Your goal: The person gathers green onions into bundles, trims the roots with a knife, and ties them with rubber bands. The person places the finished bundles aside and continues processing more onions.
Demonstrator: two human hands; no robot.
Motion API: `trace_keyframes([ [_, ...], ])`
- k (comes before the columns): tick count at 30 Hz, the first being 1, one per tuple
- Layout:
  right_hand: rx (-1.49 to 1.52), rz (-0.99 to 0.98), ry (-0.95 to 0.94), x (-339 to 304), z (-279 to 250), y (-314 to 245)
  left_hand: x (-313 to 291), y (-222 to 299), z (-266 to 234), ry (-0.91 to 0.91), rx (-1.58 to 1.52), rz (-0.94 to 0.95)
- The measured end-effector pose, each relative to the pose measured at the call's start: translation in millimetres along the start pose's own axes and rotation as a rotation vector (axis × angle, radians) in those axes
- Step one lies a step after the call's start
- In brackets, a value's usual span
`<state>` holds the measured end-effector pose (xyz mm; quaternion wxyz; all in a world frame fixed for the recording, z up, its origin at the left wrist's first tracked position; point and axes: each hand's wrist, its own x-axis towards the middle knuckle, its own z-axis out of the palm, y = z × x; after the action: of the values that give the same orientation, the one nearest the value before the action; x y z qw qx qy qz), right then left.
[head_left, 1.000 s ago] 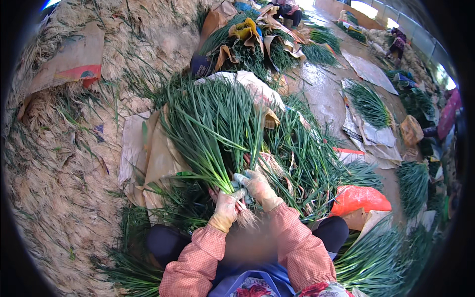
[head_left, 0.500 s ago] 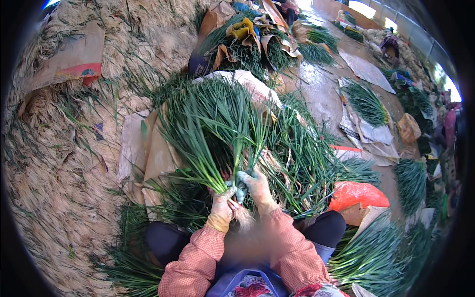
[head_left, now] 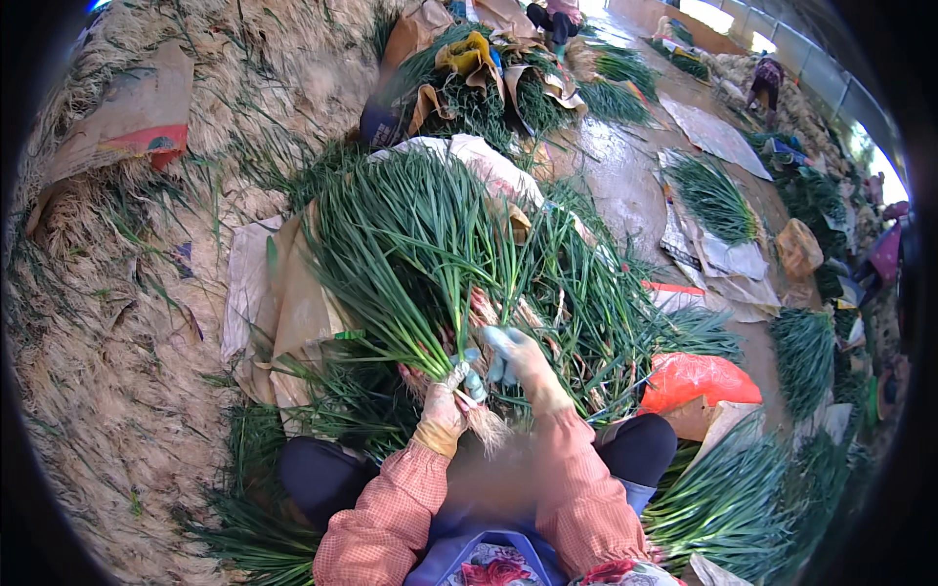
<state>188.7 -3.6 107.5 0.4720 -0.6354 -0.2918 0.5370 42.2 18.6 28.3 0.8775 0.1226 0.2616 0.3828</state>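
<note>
My gloved left hand (head_left: 449, 393) is closed round the white stems of a bunch of green onions (head_left: 405, 327). The bunch's long leaves fan away from me, and its pale roots (head_left: 484, 426) hang out below the fingers. To the right of that bunch, my gloved right hand (head_left: 516, 359) has its fingers apart and nothing visible in them. It hovers close over a heap of loose green onions (head_left: 586, 322), some with reddish stem ends. A larger spread of leaves (head_left: 401, 210) lies ahead, in front of a white sack (head_left: 500, 168).
Trimmed roots and pale scraps (head_left: 127, 371) cover the left side. A red bag (head_left: 696, 383) lies by my right knee, with more bunches (head_left: 723, 498) beside it. Brown paper sacking (head_left: 298, 293) is at left. Other people (head_left: 767, 83) are farther off.
My right hand has come away from the left hand's bunch, moved slightly right, and opened its fingers. The left hand keeps its hold on the green onions.
</note>
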Motion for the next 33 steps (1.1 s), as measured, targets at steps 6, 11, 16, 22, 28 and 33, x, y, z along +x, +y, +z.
trace_keyframes([
  [6, 0.19, -0.068, -0.115, 16.2, 20.1, 4.0, -1.3, 1.9, 6.3, -0.021, 0.01, -0.032],
  [11, 0.776, -0.666, 0.225, -16.8, -7.2, 6.6, 15.8, 11.8, 20.3, 0.058, -0.212, 0.145],
  [16, 0.35, -0.073, 0.141, 16.8, -33.9, 31.7, 33.7, 8.8, 18.4, 0.222, 0.044, 0.086],
  [22, -0.1, -0.049, 0.119, 33.0, 10.2, 8.2, 28.6, 1.9, 27.2, 0.162, 0.383, 0.163],
  [28, 0.652, -0.263, 0.431, 24.0, -10.0, 29.8, -2.2, 6.5, 31.3, -0.01, -0.014, 0.159],
  [33, 0.628, 0.014, -0.391, 2.3, 12.7, 12.0, -27.5, 22.3, 16.0, -0.166, 0.148, -0.08],
])
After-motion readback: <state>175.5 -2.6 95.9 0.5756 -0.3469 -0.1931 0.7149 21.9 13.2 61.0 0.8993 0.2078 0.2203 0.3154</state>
